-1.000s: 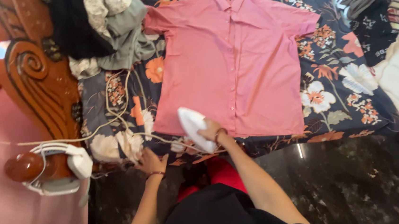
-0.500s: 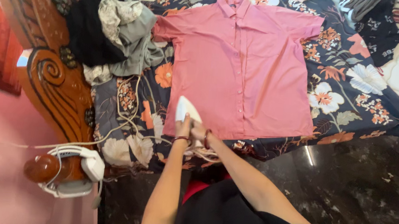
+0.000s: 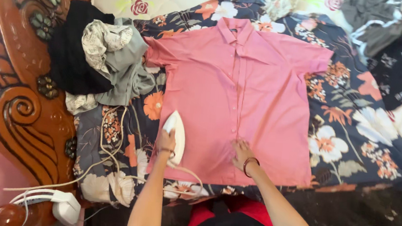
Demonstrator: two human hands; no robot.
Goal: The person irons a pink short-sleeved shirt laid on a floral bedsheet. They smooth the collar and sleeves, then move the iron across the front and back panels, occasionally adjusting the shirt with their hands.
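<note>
Fingers of the left hand are closing around the white iron, sitting on the pink shirt near the bed's front edge. Right hand is lying flat, fingers spread, on the shirt beside it. Iron's handle is hidden.

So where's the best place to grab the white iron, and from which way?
Best by the handle on top, from the near, cord end. The white iron lies flat on the pink shirt with its tip pointing away, and its cord trails off the back. The left hand already grips it like that. The underside is probably hot, so keep fingers off it.
</note>
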